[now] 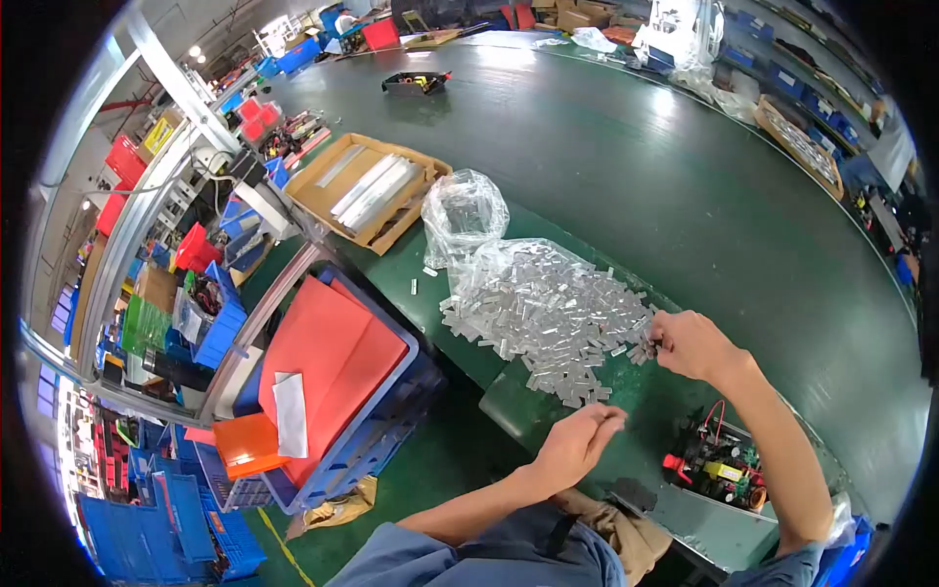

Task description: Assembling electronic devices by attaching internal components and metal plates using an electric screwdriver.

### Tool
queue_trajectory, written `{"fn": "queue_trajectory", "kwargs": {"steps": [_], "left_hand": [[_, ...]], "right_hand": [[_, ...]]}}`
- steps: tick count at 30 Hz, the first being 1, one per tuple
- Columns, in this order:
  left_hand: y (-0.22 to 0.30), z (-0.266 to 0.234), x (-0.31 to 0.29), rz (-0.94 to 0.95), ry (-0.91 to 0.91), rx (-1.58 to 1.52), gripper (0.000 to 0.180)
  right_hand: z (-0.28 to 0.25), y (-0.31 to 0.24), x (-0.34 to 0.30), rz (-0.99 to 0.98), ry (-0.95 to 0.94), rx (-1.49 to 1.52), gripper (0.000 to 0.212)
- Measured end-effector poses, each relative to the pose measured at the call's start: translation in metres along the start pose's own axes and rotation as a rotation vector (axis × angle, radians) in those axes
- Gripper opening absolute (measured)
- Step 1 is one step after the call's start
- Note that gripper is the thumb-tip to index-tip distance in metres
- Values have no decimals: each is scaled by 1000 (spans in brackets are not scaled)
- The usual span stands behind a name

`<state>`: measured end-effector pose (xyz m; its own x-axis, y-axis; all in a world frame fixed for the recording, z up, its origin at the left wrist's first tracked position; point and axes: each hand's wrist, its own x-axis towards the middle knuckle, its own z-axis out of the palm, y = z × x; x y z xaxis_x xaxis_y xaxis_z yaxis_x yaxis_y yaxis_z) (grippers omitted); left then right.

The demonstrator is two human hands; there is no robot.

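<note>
A wide heap of small silver metal pieces (548,308) lies on the green bench, spilling out of a clear plastic bag (466,210). At the heap's right edge is my right hand (696,344), fingers curled down among the outermost pieces; what the fingertips hold is hidden. My left hand (577,448) hovers near the bench's front edge, just below the heap. Its thumb and fingers are pressed together, and anything between them is too small to make out. Right of my left hand sits a black housing (719,460) with a circuit board, red parts and a yellow component.
A cardboard tray (342,186) with long silver strips stands beyond the bag. To the left, a blue crate (391,391) holds red sheets (328,357) and an orange box (249,445). Another black housing (416,83) rests on the dark green conveyor belt (597,137). A metal frame (127,264) rises at left.
</note>
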<state>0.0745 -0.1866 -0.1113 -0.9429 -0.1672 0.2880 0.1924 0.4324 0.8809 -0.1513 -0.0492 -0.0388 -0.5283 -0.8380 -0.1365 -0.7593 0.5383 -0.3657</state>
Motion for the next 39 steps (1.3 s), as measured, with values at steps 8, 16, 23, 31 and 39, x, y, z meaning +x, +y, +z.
{"fn": "queue_trajectory", "kwargs": {"steps": [8,16,23,31,39], "left_hand": [[27,-27,31,-248,-61,-188,32],[111,18,55,-263,-247,-616,18],[133,77,38,-280,-405,-593,22],[143,94,28,-293,-491,-487,22],[118,115,17,86,-458,-199,14]], "right_hand": [[-44,-30,-78,70,426,232,19],[22,-64,-232,512,642,1029,15],[44,-64,-291,637,736,1050,18],[53,-59,-309,590,769,1034,19],[97,-50,-394,1168,1092,-252,34]]}}
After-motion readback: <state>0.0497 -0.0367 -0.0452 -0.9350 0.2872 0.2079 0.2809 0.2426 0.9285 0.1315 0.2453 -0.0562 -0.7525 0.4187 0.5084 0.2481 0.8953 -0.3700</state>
